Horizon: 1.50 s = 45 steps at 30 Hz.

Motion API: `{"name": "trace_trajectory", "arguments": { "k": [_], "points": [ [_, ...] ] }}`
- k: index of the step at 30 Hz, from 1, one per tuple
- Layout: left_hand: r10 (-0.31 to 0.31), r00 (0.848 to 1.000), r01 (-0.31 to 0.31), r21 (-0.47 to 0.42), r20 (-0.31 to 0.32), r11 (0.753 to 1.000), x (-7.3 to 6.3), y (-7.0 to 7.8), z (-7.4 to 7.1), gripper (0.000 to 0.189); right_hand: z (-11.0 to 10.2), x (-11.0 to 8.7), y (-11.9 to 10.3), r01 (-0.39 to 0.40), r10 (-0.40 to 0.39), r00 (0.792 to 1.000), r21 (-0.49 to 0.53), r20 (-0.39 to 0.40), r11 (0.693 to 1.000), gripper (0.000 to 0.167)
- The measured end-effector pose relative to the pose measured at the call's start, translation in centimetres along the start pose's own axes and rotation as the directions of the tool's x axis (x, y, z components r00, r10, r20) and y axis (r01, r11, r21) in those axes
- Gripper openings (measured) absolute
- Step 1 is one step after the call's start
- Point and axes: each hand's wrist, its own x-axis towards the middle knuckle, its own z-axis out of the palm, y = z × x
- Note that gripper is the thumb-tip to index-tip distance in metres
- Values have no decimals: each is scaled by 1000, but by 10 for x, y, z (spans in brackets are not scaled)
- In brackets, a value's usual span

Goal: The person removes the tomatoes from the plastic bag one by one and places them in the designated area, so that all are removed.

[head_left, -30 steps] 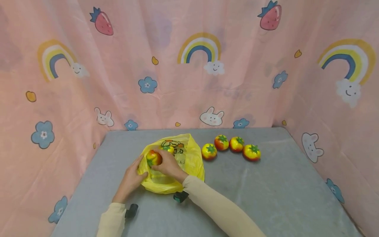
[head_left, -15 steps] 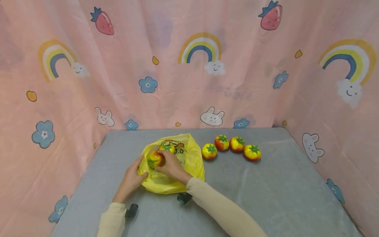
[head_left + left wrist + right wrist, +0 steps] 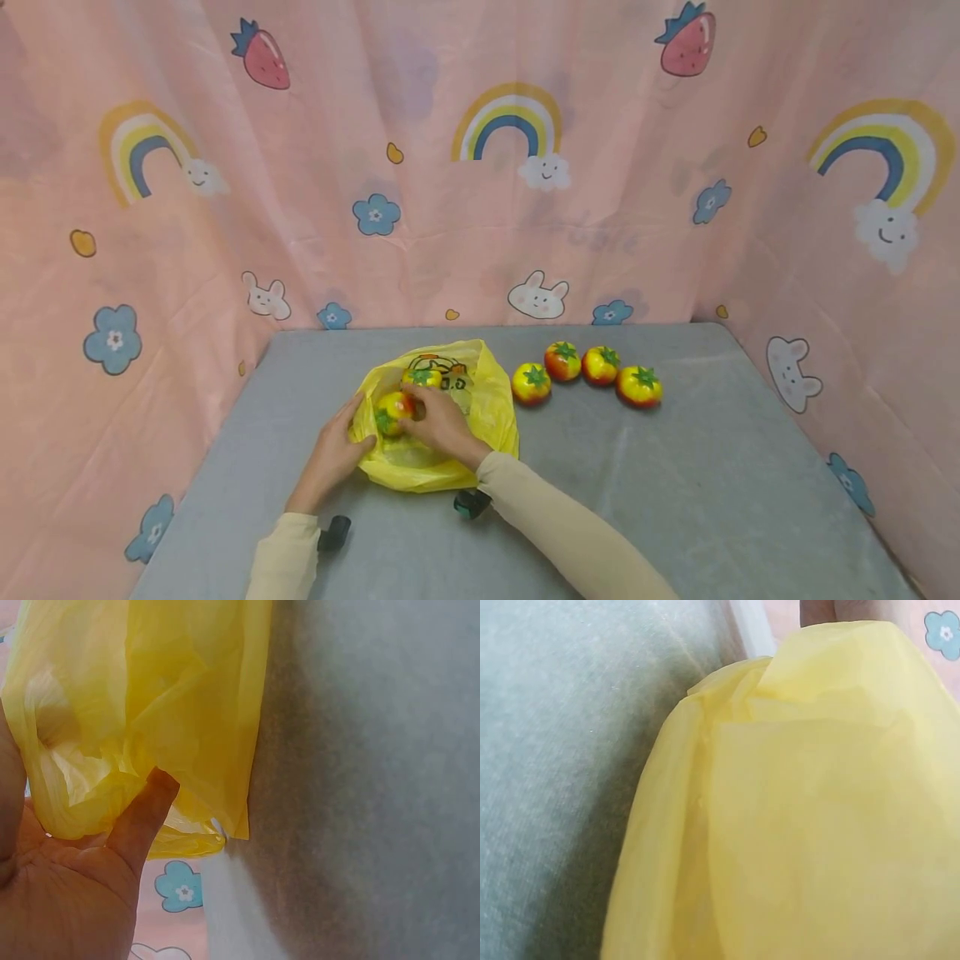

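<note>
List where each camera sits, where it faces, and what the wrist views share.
Head: worn on the head, facing forward and down at the yellow bag and table; left hand, right hand and sleeves show.
Left wrist: on that wrist, facing the bag; left palm and thumb show.
Right wrist: on that wrist, facing the bag; the top-edge sliver may be a hand.
Shared by both wrist views: bag, table, pink curtain.

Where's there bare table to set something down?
Widest patch: the table, bounded by the four loose fruits, the right sleeve and the table's right edge. Smaller one: left strip between the left hand and the table's left edge. Crowded: around the loose fruits, and the yellow bag, where the right hand holds one of two visible fruits.
</note>
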Motion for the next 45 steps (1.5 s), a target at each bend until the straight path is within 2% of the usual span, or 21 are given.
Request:
{"name": "trace_trajectory", "arguments": {
  "k": [5, 11, 15, 19, 23, 29, 34, 39, 45],
  "points": [
    [4, 1000, -4, 3, 2, 1000, 0, 1, 0, 78, 0, -2, 3, 18, -18, 1000, -24, -9, 1000, 53],
    [-7, 1000, 7, 0, 9, 1000, 0, 1, 0, 78, 2, -2, 5, -41, 40, 999, 70, 14, 997, 51],
    [7, 1000, -7, 8, -7, 1000, 0, 1, 0, 77, 2, -4, 4, -39, 32, 997, 118, 64, 992, 56],
    [18, 1000, -17, 8, -16, 1000, -1, 0, 0, 77, 2, -5, 5, -19, 12, 994, 69, 106, 997, 65],
    [27, 999, -27, 2, -24, 1000, 0, -1, 0, 77, 1, -7, 5, -15, 9, 992, 44, 128, 999, 62],
    [29, 999, -29, 5, -28, 1000, 0, -1, 1, 77, 0, -7, 6, -35, 22, 991, 106, 129, 994, 66],
    [25, 999, -25, 12, -29, 1000, -1, -1, 1, 77, -2, -7, 7, -4, -7, 993, 90, 121, 996, 73],
    [4, 1000, -4, 2, -14, 1000, 0, -1, 1, 77, -7, -9, 4, 5, -17, 993, 101, 120, 995, 71],
    [13, 1000, -13, 7, -18, 1000, 0, -1, 1, 77, -14, -13, -2, 0, -11, 996, 118, 92, 993, 71]
  ]
}}
